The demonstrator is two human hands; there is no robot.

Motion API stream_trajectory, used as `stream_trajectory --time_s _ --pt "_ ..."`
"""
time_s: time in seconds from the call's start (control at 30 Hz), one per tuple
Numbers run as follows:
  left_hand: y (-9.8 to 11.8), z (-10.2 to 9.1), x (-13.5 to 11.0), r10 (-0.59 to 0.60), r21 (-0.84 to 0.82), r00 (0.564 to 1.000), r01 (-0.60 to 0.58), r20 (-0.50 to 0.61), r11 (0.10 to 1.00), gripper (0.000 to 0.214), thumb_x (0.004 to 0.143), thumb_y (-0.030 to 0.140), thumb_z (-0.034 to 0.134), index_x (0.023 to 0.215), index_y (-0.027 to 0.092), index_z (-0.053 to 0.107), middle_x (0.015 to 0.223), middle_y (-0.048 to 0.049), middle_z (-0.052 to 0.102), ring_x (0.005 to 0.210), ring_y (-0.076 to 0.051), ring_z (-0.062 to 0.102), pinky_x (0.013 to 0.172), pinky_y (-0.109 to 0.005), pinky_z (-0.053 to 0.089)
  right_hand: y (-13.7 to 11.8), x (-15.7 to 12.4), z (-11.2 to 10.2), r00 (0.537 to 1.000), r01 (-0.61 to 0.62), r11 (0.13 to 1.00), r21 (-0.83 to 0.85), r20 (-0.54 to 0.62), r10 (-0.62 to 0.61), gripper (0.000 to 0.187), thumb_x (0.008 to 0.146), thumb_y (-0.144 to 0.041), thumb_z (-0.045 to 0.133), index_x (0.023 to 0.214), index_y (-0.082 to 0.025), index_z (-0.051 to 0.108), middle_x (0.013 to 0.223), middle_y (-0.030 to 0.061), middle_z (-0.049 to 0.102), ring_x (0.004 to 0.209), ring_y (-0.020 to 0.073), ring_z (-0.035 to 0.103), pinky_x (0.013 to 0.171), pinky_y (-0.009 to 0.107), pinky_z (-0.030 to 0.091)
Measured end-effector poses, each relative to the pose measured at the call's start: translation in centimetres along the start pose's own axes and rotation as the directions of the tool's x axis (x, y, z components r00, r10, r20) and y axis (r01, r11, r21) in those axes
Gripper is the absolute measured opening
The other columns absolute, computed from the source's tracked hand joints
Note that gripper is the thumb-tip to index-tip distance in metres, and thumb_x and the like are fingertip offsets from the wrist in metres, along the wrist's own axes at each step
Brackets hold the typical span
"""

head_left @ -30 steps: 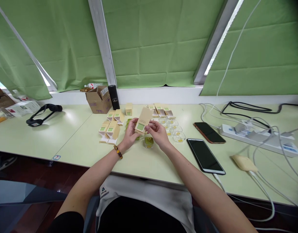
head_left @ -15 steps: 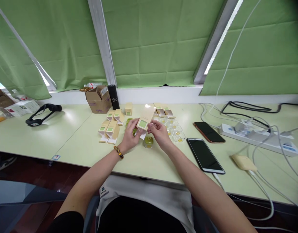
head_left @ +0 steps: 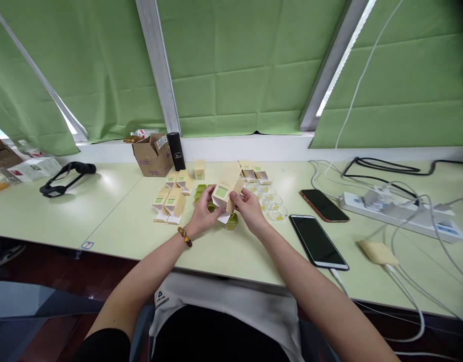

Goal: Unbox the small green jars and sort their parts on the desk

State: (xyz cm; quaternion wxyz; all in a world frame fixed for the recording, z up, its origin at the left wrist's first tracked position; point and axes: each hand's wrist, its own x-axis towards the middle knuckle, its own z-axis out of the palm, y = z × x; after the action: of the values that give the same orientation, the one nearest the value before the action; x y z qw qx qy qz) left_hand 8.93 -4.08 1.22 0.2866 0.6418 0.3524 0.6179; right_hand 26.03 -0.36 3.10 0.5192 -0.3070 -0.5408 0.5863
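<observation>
Between my two hands is a small cream carton (head_left: 221, 191) with a green square on its face and a white flap hanging at its lower end. My left hand (head_left: 203, 213) grips its left side, and my right hand (head_left: 249, 207) pinches its right side. Just below the carton stands a small clear jar with a green lid (head_left: 232, 221), partly covered by it. Green lids (head_left: 201, 188) show behind my left hand. Several clear plastic cups (head_left: 275, 204) with yellow marks sit beyond my right hand. More cream cartons (head_left: 174, 200) stand to the left with flaps open.
Further cartons (head_left: 254, 172) stand at the back. A cardboard box (head_left: 153, 158) and a black cylinder (head_left: 176, 151) are by the wall. On the right lie two phones (head_left: 319, 242), a power strip (head_left: 400, 216), a yellow charging case (head_left: 378, 252) and loose cables. A black headset (head_left: 67, 178) lies left.
The carton has turned and opened out into a fuller box shape, its right side now facing me more. My right fingers have shifted onto that side.
</observation>
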Motion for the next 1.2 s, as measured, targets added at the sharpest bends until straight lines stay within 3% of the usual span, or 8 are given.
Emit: stream_trajectory --time_s 0.2,0.33,0.43,0.7,0.77,0.87,1.0,1.2 --pt "0.5 -0.4 0.3 -0.040 -0.138 0.999 0.039 -0.002 0.990 0.050 0.096 0.053 0.071 0.131 0.020 0.062 0.130 -0.0133 0.070 0.119 -0.027 0.067 0.102 -0.040 0.054 -0.4 -0.2 -0.2 0.998 0.026 1.000 0.005 -0.051 -0.025 0.069 0.068 -0.069 0.087 0.115 -0.023 0.068 0.099 0.0089 0.083 0.079 0.0259 0.077 0.066 0.036 0.061" --pt "0.6 -0.6 0.4 -0.061 -0.157 0.998 0.062 0.012 0.986 0.048 0.094 0.056 0.073 0.122 0.018 0.066 0.119 -0.0127 0.073 0.109 -0.026 0.070 0.097 -0.038 0.055 -0.6 -0.3 -0.2 0.992 0.077 0.996 0.035 -0.105 -0.073 0.067 0.066 -0.065 0.090 0.113 -0.023 0.068 0.103 0.0092 0.083 0.091 0.0294 0.080 0.079 0.042 0.065" --pt "0.6 -0.5 0.4 -0.097 -0.151 0.995 0.100 0.029 0.984 0.049 0.091 0.057 0.076 0.117 0.017 0.067 0.116 -0.0129 0.074 0.106 -0.026 0.070 0.095 -0.037 0.055 -0.7 -0.4 0.1 0.990 0.081 0.996 0.033 -0.118 -0.077 0.063 0.067 -0.062 0.091 0.110 -0.023 0.069 0.100 0.0094 0.083 0.088 0.0301 0.080 0.077 0.043 0.066" --pt "0.2 -0.7 0.9 -0.145 -0.098 0.982 0.134 -0.123 0.986 0.044 0.084 0.057 0.082 0.098 0.019 0.063 0.089 -0.0036 0.072 0.080 -0.017 0.068 0.074 -0.029 0.056 -0.5 -0.6 0.5 0.986 0.164 0.986 0.032 -0.004 -0.164 0.056 0.074 -0.058 0.088 0.114 -0.025 0.066 0.108 0.0078 0.082 0.095 0.0256 0.077 0.080 0.039 0.064" --pt "0.3 -1.2 1.1 -0.051 -0.022 0.978 0.048 -0.204 0.999 0.040 0.088 0.056 0.079 0.097 0.021 0.063 0.092 -0.0040 0.072 0.085 -0.017 0.070 0.079 -0.030 0.058 -0.1 -0.4 0.3 0.979 0.203 0.979 0.008 -0.002 -0.203 0.054 0.075 -0.054 0.087 0.116 -0.026 0.064 0.113 0.0073 0.081 0.097 0.0230 0.076 0.083 0.037 0.062" --pt "0.5 -2.1 1.3 0.262 0.290 0.920 -0.176 -0.290 0.941 0.024 0.095 0.044 0.073 0.096 0.021 0.066 0.099 -0.0063 0.073 0.097 -0.020 0.072 0.088 -0.036 0.060 0.6 -0.1 -0.1 0.971 0.229 0.968 -0.105 -0.049 -0.235 0.047 0.078 -0.048 0.084 0.114 -0.026 0.065 0.116 0.0070 0.078 0.097 0.0214 0.073 0.084 0.037 0.059" --pt "0.5 -3.4 1.4 0.624 0.644 0.773 -0.422 -0.111 0.638 0.006 0.099 0.025 0.065 0.096 0.023 0.069 0.106 -0.0072 0.074 0.103 -0.021 0.073 0.092 -0.043 0.062 1.4 0.2 -0.4 0.953 0.265 0.942 -0.207 -0.089 -0.288 0.044 0.071 -0.041 0.087 0.107 -0.025 0.068 0.112 0.0071 0.077 0.100 0.0255 0.071 0.085 0.039 0.058" --pt "0.4 -3.7 1.5 0.767 0.765 0.632 -0.547 0.111 0.340 0.014 0.099 0.014 0.059 0.093 0.024 0.067 0.106 -0.0053 0.076 0.109 -0.021 0.075 0.096 -0.048 0.064 1.9 0.1 -0.2 0.958 0.278 0.952 -0.126 -0.030 -0.284 0.050 0.069 -0.042 0.087 0.112 -0.024 0.070 0.114 0.0077 0.078 0.096 0.0295 0.073 0.085 0.042 0.058"
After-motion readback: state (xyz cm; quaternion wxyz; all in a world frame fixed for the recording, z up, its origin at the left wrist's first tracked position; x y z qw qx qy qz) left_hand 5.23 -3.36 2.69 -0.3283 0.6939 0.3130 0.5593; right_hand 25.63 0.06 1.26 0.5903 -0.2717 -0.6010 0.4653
